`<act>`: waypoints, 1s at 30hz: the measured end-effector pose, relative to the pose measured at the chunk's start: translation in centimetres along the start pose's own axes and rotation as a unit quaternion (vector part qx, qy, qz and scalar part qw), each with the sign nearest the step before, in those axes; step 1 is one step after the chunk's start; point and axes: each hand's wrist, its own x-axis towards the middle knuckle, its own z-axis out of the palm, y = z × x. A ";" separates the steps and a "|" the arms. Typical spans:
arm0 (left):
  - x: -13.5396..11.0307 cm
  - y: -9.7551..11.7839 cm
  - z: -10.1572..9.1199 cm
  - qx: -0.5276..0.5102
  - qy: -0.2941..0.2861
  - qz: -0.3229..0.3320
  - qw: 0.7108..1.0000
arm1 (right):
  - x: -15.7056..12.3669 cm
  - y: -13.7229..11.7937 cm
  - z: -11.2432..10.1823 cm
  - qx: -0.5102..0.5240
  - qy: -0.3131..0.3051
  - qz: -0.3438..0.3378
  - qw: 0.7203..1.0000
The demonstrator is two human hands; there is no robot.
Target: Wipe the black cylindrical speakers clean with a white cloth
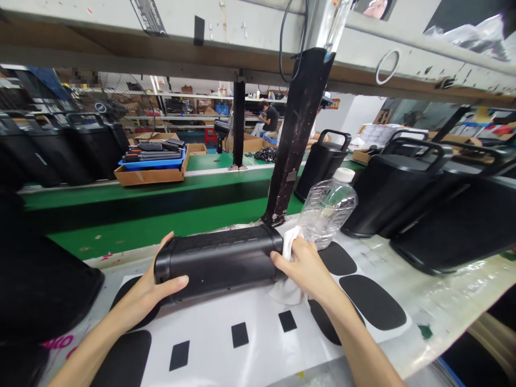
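A long black speaker-like housing (226, 263) lies on its side across the white sheet, held between both hands. My left hand (159, 287) grips its left end, thumb along the front face and fingers behind. At the other end, my right hand (300, 263) presses a white cloth (288, 293) against the housing, with the thumb on its front edge. Part of the cloth hangs down below the palm. Just behind the right hand stands a clear plastic bottle (328, 207) with a white cap.
Black rounded pads (373, 301) and small black squares (240, 335) lie on the white sheet (217, 365). Tall black handled housings (395, 183) stand at right, more at left. A dark post (296, 134) rises behind the bench; a shelf (226, 37) crosses overhead. A person (269, 117) sits far back.
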 end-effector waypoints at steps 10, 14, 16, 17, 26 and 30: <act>-1.3 -3.5 0.7 0.160 0.098 0.170 0.967 | 2.0 4.3 2.3 0.188 0.073 0.147 0.968; -1.1 -3.6 0.2 0.069 0.030 0.152 0.985 | 1.6 3.9 3.1 0.221 0.105 0.142 0.959; -1.0 -3.4 -0.2 0.000 -0.006 0.141 0.990 | 1.3 3.5 3.2 0.228 0.125 0.135 0.956; -1.0 -3.2 -0.5 -0.031 -0.021 0.132 0.991 | 1.1 3.3 3.1 0.230 0.135 0.128 0.955; -0.5 -2.2 -1.4 -0.067 -0.069 0.135 0.986 | 0.9 3.0 3.1 0.235 0.180 0.113 0.948; -0.7 -2.3 -0.9 0.006 -0.019 0.174 0.985 | 1.1 3.8 3.7 0.235 0.185 0.129 0.946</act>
